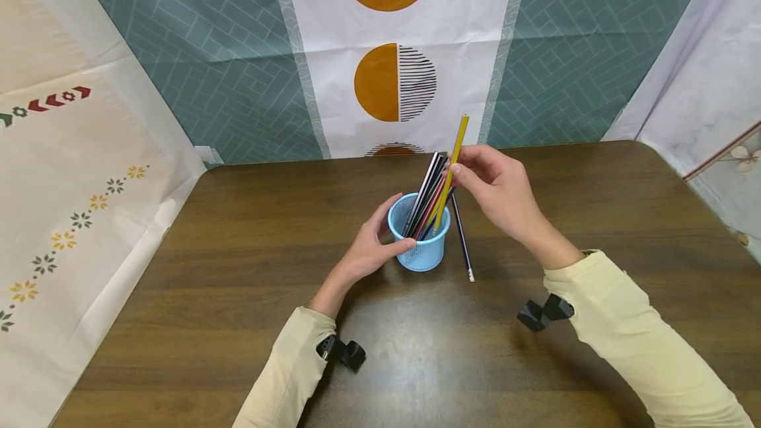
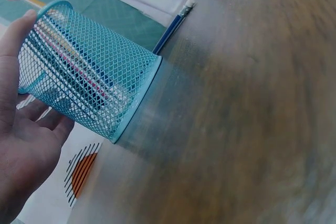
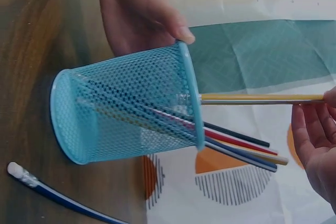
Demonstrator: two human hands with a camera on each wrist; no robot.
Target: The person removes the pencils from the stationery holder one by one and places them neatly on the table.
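A light blue mesh pencil cup (image 1: 423,257) stands upright on the table. My left hand (image 1: 370,251) grips it from the left, thumb at the rim and fingers round the far side. Several pencils (image 3: 244,141), among them black, red and blue ones, lean out of it. Above the cup, my right hand (image 1: 498,189) pinches a yellow pencil (image 1: 462,132) partway along its length. In the right wrist view that pencil's eraser end is still inside the cup, just below the rim. A dark blue striped pencil (image 1: 462,238) with a white eraser lies on the table right of the cup.
The brown wooden table (image 1: 250,243) has its far edge close behind the cup. Printed cloth (image 1: 238,38) hangs beyond that edge, with pale cloths at left and right. A small black camera (image 1: 351,354) is strapped to each sleeve.
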